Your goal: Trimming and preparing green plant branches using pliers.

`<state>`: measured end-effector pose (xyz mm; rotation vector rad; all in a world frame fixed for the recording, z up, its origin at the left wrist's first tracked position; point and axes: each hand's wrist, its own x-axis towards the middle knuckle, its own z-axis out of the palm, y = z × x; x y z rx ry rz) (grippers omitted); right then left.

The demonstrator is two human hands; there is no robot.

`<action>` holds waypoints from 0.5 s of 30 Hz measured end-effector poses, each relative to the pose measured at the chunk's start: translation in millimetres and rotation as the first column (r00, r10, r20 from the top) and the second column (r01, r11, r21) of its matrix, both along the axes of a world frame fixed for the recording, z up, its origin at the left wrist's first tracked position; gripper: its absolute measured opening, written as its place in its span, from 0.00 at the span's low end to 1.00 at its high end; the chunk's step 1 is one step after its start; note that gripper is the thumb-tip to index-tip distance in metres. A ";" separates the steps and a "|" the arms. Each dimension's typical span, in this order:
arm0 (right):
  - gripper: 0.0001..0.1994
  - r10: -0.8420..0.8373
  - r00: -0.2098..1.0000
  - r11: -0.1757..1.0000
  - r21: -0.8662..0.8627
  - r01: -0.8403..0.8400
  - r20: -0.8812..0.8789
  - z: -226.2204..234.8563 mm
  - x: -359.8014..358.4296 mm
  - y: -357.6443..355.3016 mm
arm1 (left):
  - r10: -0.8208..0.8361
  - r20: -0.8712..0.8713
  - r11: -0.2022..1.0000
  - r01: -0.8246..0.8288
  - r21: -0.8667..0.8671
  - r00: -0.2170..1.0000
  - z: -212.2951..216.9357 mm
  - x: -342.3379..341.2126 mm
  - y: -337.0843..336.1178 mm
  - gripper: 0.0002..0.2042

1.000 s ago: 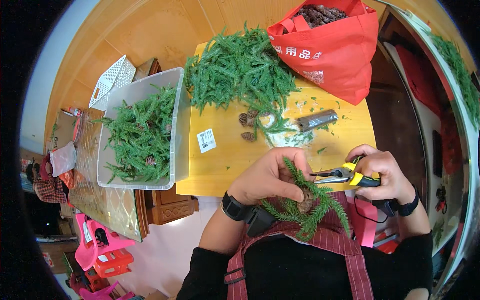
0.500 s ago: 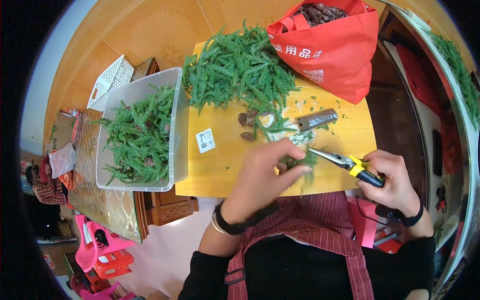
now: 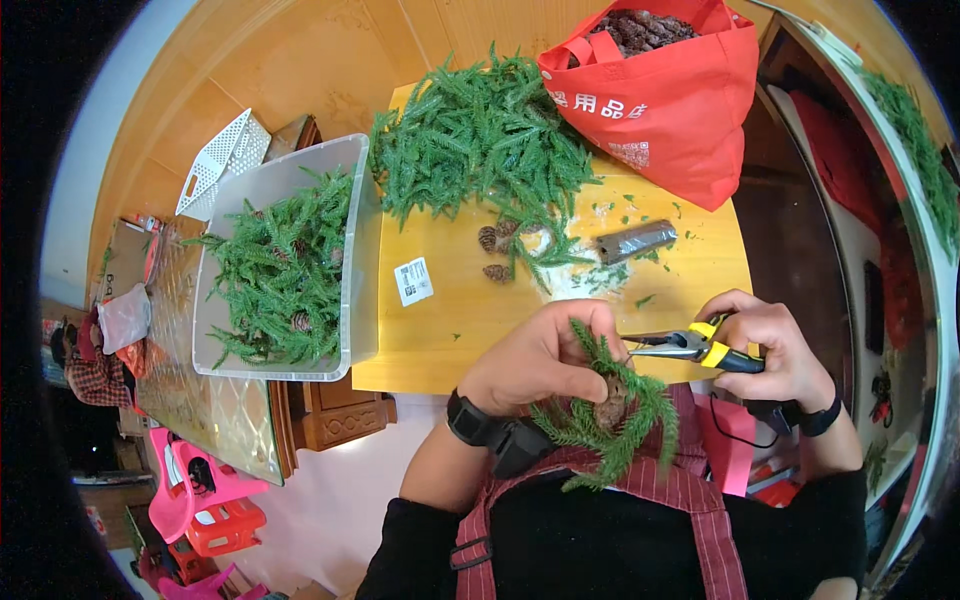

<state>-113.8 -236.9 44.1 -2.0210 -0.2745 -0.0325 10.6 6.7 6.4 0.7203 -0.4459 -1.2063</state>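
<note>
Pinched in my left hand [image 3: 550, 358] is a green artificial pine sprig [image 3: 628, 440] with a brown pine cone [image 3: 610, 405] among its branches. It hangs over my apron at the table's front edge. My right hand [image 3: 765, 345] is closed round needle-nose pliers [image 3: 700, 347] with black and yellow handles. The pliers' jaws point left, with their tips close beside my left fingers; whether they grip anything I cannot tell. Loose pine cones [image 3: 496, 272] lie beyond my left hand, near a big heap of green sprigs [image 3: 480, 140].
A clear plastic bin [image 3: 362, 260] at the left holds sprigs with cones. At the back right stands a red bag [image 3: 670, 110] of pine cones. A dark brown wrapped bundle [image 3: 637, 241] and a white label [image 3: 412, 281] lie on the yellow table [image 3: 440, 345], amid green scraps.
My left hand has turned and moved slightly, bringing the sprig's pine cone into view over my apron. The pliers have swung nearly level, their tips still beside my left fingers.
</note>
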 end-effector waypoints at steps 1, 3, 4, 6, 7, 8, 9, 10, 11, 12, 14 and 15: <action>0.15 -0.001 1.000 1.000 -0.006 0.001 0.000 -0.9 -0.6 -0.8 | -0.078 -0.055 0.996 0.075 -0.046 0.995 -1.0 0.4 -0.8 0.16; 0.15 0.001 1.000 1.000 -0.011 -0.001 -0.001 0.5 -1.4 -0.9 | -0.049 -0.060 0.998 0.047 -0.033 0.997 -0.5 -0.6 0.3 0.16; 0.14 -0.003 1.000 0.999 -0.049 0.002 -0.013 4.3 -1.8 -0.9 | -0.024 -0.065 1.000 0.023 -0.022 0.998 -0.8 -0.1 0.1 0.16; 0.14 -0.007 1.000 0.996 -0.086 0.005 -0.026 10.2 -2.9 0.5 | 0.043 0.077 0.998 -0.046 0.039 0.996 5.3 0.3 0.9 0.15; 0.14 -0.060 0.998 0.990 -0.125 0.059 -0.005 12.7 -4.2 2.4 | 0.099 0.222 0.989 -0.121 0.089 0.970 9.7 0.6 0.3 0.13; 0.14 -0.113 0.993 0.980 -0.163 0.114 0.018 15.0 -5.5 4.3 | 0.096 0.221 0.989 -0.118 0.088 0.971 14.2 -0.1 -1.5 0.13; 0.14 -0.116 0.993 0.980 -0.164 0.117 0.017 16.8 -6.6 6.2 | 0.160 0.531 0.942 -0.290 0.171 0.832 18.5 -1.8 -4.4 0.11; 0.14 -0.194 0.978 0.957 -0.233 0.171 -0.080 19.8 -8.4 9.1 | 0.156 0.788 0.861 -0.473 0.187 0.596 21.6 -5.1 -6.3 0.10; 0.14 -0.276 0.946 0.927 -0.305 0.216 -0.170 23.2 -9.3 11.9 | 0.173 0.983 0.798 -0.595 -0.100 0.067 14.4 -10.5 -8.6 0.07; 0.14 -0.276 0.946 0.928 -0.304 0.216 -0.170 28.6 -9.3 15.5 | 0.172 0.983 0.797 -0.595 -0.100 0.066 14.8 -12.6 -9.3 0.07; 0.17 -0.351 0.866 0.930 -0.236 0.280 -0.356 36.0 -8.9 20.4 | 0.186 0.978 0.773 -0.601 -0.204 -0.093 14.3 -14.2 -10.6 0.09; 0.17 -0.352 0.866 0.930 -0.236 0.281 -0.355 32.0 -8.8 18.0 | 0.186 0.978 0.773 -0.601 -0.205 -0.094 14.9 -12.9 -8.9 0.09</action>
